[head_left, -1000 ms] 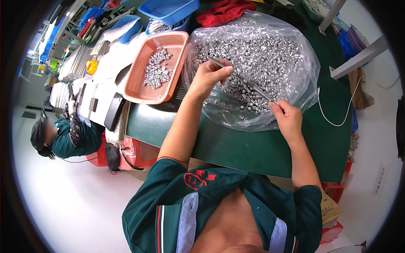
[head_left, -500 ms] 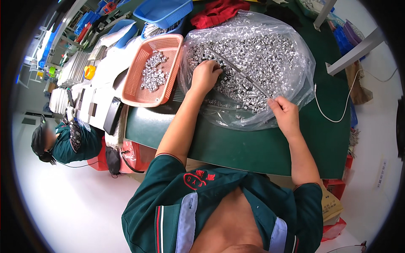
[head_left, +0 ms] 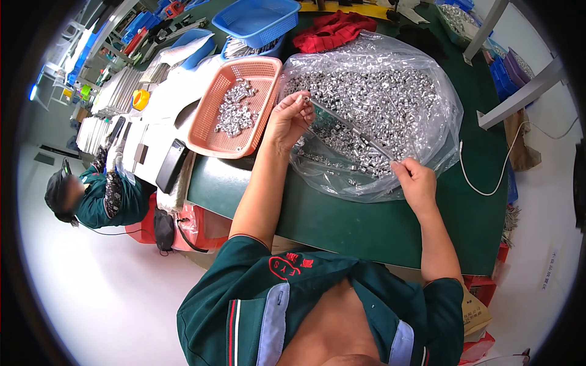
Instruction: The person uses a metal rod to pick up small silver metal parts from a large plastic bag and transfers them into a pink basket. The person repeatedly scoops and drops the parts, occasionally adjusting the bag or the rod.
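Note:
A large clear plastic bag (head_left: 448, 116) lies spread on the table, heaped with small silvery metal sleeves (head_left: 390, 91). Above the heap, a thin grey metal rod (head_left: 350, 125) slants from upper left to lower right. My right hand (head_left: 418, 185) is closed on its lower right end, thumb against the fingers. At the rod's upper left end, my left hand (head_left: 289, 122) pinches a small metal sleeve (head_left: 306, 99) between thumb and fingertips. Whether the sleeve is on the rod or just beside its tip I cannot tell.
Left of the bag, an orange mesh basket (head_left: 198, 131) holds more small metal pieces. Blue baskets (head_left: 256, 24) and a red cloth (head_left: 332, 32) lie behind. A grey table leg (head_left: 522, 94) and white cable (head_left: 473, 183) are at right. Another person (head_left: 116, 198) works at far left.
My left hand has lifted out of the heap of sleeves to the rod's upper end, a small sleeve now in its fingertips. My right hand keeps hold of the rod. The view has shifted slightly.

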